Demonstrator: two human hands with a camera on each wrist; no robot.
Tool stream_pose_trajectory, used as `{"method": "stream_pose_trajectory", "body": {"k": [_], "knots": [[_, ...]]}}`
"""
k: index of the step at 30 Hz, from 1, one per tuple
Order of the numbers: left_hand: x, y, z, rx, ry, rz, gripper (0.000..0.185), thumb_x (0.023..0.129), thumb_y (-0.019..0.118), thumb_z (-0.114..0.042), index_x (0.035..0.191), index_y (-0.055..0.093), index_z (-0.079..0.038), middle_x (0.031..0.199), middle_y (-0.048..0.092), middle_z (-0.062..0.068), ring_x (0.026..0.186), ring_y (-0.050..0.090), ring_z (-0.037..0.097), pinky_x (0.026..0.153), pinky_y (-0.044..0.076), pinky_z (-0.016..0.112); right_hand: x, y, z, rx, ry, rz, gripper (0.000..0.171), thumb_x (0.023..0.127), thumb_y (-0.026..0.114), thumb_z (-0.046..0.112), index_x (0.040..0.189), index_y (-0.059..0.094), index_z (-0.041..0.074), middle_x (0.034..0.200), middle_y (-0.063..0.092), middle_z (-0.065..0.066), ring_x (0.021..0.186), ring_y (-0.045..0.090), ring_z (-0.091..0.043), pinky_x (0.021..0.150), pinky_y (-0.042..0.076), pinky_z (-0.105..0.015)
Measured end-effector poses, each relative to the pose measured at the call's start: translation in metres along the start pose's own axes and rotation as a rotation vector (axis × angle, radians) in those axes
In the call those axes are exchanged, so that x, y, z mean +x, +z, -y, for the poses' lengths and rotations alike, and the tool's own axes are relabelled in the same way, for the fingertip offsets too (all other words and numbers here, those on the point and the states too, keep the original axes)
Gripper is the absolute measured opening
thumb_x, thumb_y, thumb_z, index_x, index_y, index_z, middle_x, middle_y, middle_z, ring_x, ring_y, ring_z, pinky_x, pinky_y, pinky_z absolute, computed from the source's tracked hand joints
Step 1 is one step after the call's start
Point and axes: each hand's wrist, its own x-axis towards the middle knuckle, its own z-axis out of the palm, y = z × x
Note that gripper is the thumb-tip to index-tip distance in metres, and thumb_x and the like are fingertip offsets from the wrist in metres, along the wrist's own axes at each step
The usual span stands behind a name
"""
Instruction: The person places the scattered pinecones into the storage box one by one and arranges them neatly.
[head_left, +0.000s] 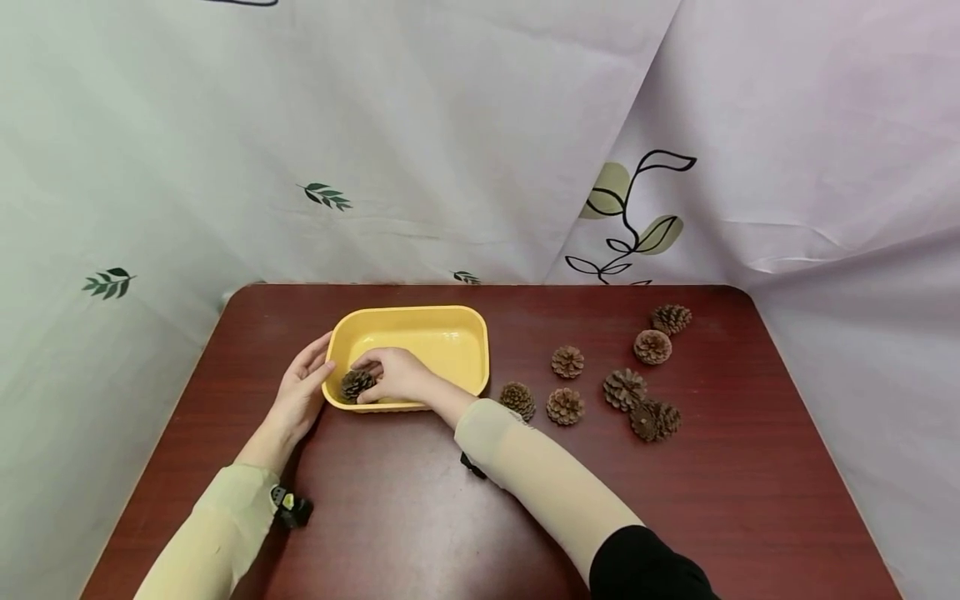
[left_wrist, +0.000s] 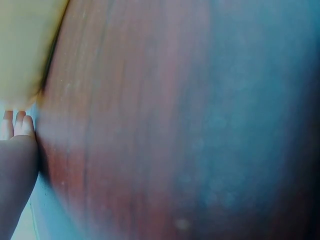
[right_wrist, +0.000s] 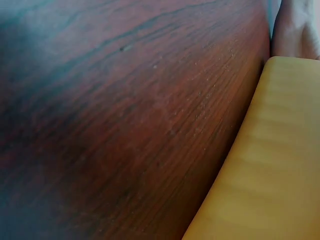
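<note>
The pine cone [head_left: 356,384] lies inside the yellow tub [head_left: 450,337], at its near left corner, and nothing else is in the tub. The left hand [head_left: 302,390] rests against the tub's left rim, fingers straight and together. The right hand [head_left: 396,375] reaches into the tub, its fingers curled round the cone. Seven loose cones [head_left: 567,362] lie on the table [head_left: 750,500] right of the tub.

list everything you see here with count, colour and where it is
tub: 1, yellow, left-centre of table
pine cone in tub: 1, brown, near-left corner, under the right hand
loose pine cones: 7, brown, on table right of tub
table: 1, dark red wood
curtain: pale with leaf prints, behind table
left hand: 1, resting against tub's left end
right hand: 1, inside tub, gripping the pine cone
sleeves: 2, cream, on forearms
</note>
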Motion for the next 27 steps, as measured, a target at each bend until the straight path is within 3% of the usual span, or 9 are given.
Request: {"method": "stream_pose_trajectory", "body": {"k": [12, 19, 27], "knots": [[0.001, -0.001, 0.001, -0.003, 0.004, -0.007, 0.045, 0.11, 0.049, 0.002, 0.145, 0.059, -0.024, 0.132, 0.071, -0.014, 0.12, 0.067, 0.001, 0.095, 0.057, 0.018, -0.014, -0.017, 0.004, -0.018, -0.036, -0.009, 0.06, 0.089, 0.088, 0.022, 0.143, 0.065, 0.009, 0.145, 0.068, -0.005, 0.129, 0.068, -0.018, 0.107, 0.05, -0.017], [0.001, -0.001, 0.001, 0.013, 0.013, -0.015, 0.044, 0.11, 0.049, 0.002, 0.146, 0.059, -0.022, 0.131, 0.071, -0.014, 0.12, 0.066, 0.001, 0.096, 0.056, 0.017, -0.038, -0.035, 0.008, 0.086, -0.085, -0.068, 0.057, 0.09, 0.087, 0.015, 0.141, 0.066, 0.005, 0.145, 0.069, -0.009, 0.13, 0.068, -0.026, 0.11, 0.052, -0.022], [0.001, 0.001, 0.001, -0.019, 0.014, -0.02, 0.045, 0.109, 0.049, 0.003, 0.138, 0.064, -0.028, 0.129, 0.073, -0.014, 0.116, 0.069, 0.0, 0.094, 0.057, 0.017, -0.075, -0.053, 0.008, 0.116, -0.129, -0.119, 0.055, 0.09, 0.086, 0.014, 0.14, 0.066, 0.004, 0.143, 0.069, -0.011, 0.13, 0.068, -0.027, 0.113, 0.051, -0.026]]}}
